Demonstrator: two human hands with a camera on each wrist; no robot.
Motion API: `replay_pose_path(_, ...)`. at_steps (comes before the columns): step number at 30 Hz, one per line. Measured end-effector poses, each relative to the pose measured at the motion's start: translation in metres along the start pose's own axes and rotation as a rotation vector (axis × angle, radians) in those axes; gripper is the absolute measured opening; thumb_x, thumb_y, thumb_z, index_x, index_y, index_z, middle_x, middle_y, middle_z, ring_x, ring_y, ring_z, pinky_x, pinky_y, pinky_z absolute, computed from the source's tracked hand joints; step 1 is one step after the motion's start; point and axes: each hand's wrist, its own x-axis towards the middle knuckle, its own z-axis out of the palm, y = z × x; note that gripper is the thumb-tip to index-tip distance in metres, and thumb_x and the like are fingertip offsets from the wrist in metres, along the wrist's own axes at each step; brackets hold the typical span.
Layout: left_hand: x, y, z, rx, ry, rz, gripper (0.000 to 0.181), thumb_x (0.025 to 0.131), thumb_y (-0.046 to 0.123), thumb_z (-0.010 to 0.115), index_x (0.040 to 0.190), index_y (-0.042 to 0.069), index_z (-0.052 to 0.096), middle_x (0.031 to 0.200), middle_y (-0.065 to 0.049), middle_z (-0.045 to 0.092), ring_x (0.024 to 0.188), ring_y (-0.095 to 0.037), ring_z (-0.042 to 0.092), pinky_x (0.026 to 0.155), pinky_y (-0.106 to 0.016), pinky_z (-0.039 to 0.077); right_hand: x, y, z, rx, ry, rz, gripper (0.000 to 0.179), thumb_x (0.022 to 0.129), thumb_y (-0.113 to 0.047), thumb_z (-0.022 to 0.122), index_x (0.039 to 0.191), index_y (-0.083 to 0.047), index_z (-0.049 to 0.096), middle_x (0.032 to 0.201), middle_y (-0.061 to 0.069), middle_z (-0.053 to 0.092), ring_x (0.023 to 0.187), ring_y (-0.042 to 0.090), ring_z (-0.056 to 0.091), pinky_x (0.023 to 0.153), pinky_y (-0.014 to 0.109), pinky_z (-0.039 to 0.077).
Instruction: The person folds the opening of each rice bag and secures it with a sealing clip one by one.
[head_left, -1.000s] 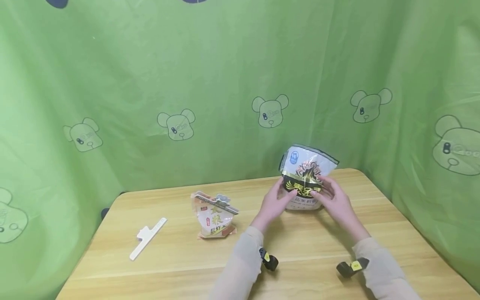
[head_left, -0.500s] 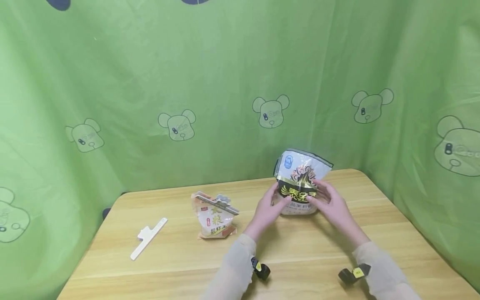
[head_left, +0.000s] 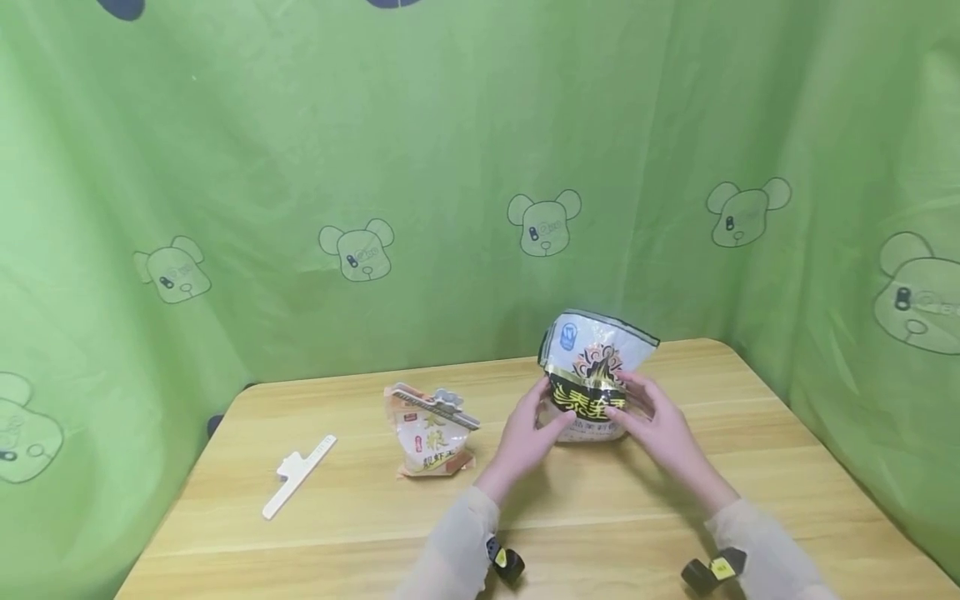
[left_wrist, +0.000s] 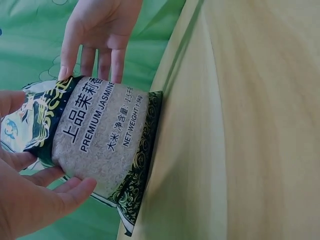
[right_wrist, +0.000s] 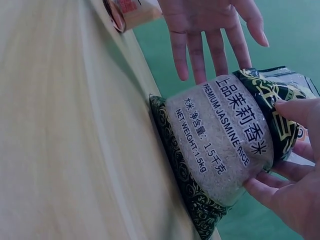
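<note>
A clear-bottomed bag of jasmine rice (head_left: 588,337) stands toward the right rear of the table, its folded-over top tilted slightly. At its left side my left hand (head_left: 523,437) holds it, thumb on the front and fingers round the edge. My right hand (head_left: 663,429) grips the opposite side the same way. Printed text and grains on the bag (left_wrist: 95,145) show in the left wrist view. The lower edge of the bag (right_wrist: 215,150) lies along the tabletop in the right wrist view.
Left of the hands stands a smaller orange-and-white bag (head_left: 429,442), a long grey clip (head_left: 438,407) across its top. Farther left, a white bag clip (head_left: 300,477) lies on the wooden table (head_left: 337,533). A green curtain (head_left: 450,150) hangs behind.
Both hands have brought the rice bag slightly nearer and to the left. The smaller bag and the white clip have stayed put.
</note>
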Motion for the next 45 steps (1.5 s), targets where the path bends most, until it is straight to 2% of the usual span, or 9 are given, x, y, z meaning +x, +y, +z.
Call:
replay_pose_path(10,-0.020,0.004,-0.008,0.012,0.005,-0.004,0.070,0.080,0.048,0.059,0.139,0.034,0.024,0.139,0.005,0.039,0.121,-0.018,0.045,0.093,-0.042,0.045,-0.009,-0.010,0.009,-0.004,-0.021,0.010,0.067,0.079,-0.039,0.064,0.136,-0.025,0.032,0.141,0.009,0.038,0.125,0.031,0.041,0.099,0.044,0.039)
replay_pose_path(13,-0.026,0.005,-0.011,0.039,0.017,-0.016,0.073,0.079,0.048,0.060,0.140,0.032,0.023,0.141,0.005,0.036,0.121,-0.018,0.044,0.093,-0.040,0.045,-0.012,-0.013,0.012,0.003,-0.030,0.007,0.067,0.078,-0.039,0.064,0.136,-0.025,0.032,0.140,0.009,0.039,0.124,0.030,0.042,0.098,0.042,0.040)
replay_pose_path(18,-0.035,0.006,-0.015,0.082,0.037,-0.029,0.076,0.078,0.049,0.060,0.141,0.028,0.022,0.142,0.001,0.036,0.123,-0.021,0.043,0.096,-0.045,0.042,-0.015,-0.018,0.016,0.006,-0.042,-0.013,0.066,0.079,-0.038,0.064,0.135,-0.023,0.033,0.139,0.010,0.040,0.123,0.030,0.043,0.097,0.039,0.041)
replay_pose_path(25,-0.045,0.007,-0.021,0.038,0.072,-0.059,0.075,0.078,0.045,0.062,0.140,0.024,0.025,0.139,-0.001,0.039,0.119,-0.024,0.045,0.093,-0.043,0.045,-0.017,-0.022,0.024,0.041,-0.064,-0.019,0.066,0.078,-0.038,0.065,0.134,-0.024,0.034,0.139,0.009,0.040,0.123,0.028,0.044,0.097,0.039,0.041)
replay_pose_path(31,-0.046,0.007,-0.023,0.056,0.053,-0.051,0.074,0.079,0.044,0.061,0.140,0.022,0.025,0.140,-0.001,0.038,0.120,-0.024,0.045,0.095,-0.044,0.043,-0.018,-0.019,0.022,0.045,-0.078,-0.018,0.063,0.080,-0.037,0.063,0.135,-0.024,0.034,0.139,0.009,0.040,0.124,0.030,0.042,0.098,0.041,0.039)
replay_pose_path(37,-0.042,0.003,-0.024,-0.016,0.012,-0.077,0.072,0.080,0.043,0.060,0.140,0.022,0.026,0.141,-0.002,0.037,0.122,-0.025,0.043,0.100,-0.047,0.038,-0.018,-0.017,0.013,0.052,-0.104,-0.013,0.059,0.084,-0.035,0.058,0.136,-0.019,0.033,0.141,0.011,0.037,0.124,0.032,0.041,0.099,0.045,0.038)
replay_pose_path(42,-0.039,0.004,-0.029,-0.072,0.029,-0.094,0.067,0.080,0.040,0.061,0.137,0.024,0.031,0.137,-0.001,0.042,0.121,-0.026,0.045,0.100,-0.048,0.037,-0.014,-0.019,0.006,0.047,-0.133,-0.020,0.055,0.086,-0.035,0.056,0.134,-0.017,0.036,0.138,0.012,0.040,0.119,0.030,0.047,0.094,0.037,0.044)
replay_pose_path(45,-0.039,0.005,-0.033,-0.097,0.052,-0.098,0.061,0.081,0.036,0.061,0.134,0.022,0.036,0.133,-0.002,0.046,0.119,-0.027,0.047,0.098,-0.047,0.040,-0.012,-0.021,0.001,0.012,-0.146,-0.011,0.053,0.086,-0.037,0.055,0.133,-0.020,0.038,0.135,0.011,0.044,0.116,0.029,0.051,0.092,0.038,0.047)
